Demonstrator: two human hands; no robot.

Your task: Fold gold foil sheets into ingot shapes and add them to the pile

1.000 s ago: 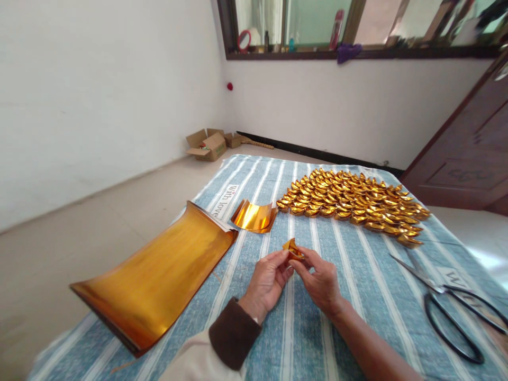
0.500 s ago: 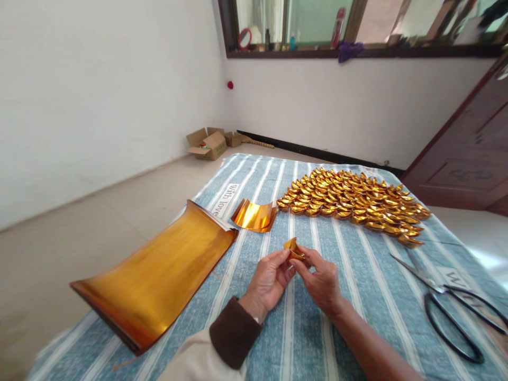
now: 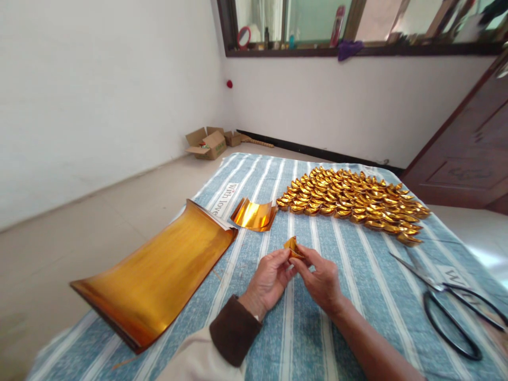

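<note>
Both hands, left [image 3: 270,278] and right [image 3: 320,279], pinch the gold foil piece [image 3: 292,247] at frame centre; excess pinch pressure could crease or tear it.

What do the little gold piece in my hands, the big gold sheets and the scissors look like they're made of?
Gold piece, pinched between left hand and right hand: probably thin foil-faced paper, glossy, holding sharp creases.
Gold sheets: likely the same metallic paper, mirror-like glare, curling edges, pale backing at the far edge.
Scissors: apparently steel blades, dull grey, with black loop handles, coating unclear.
</note>
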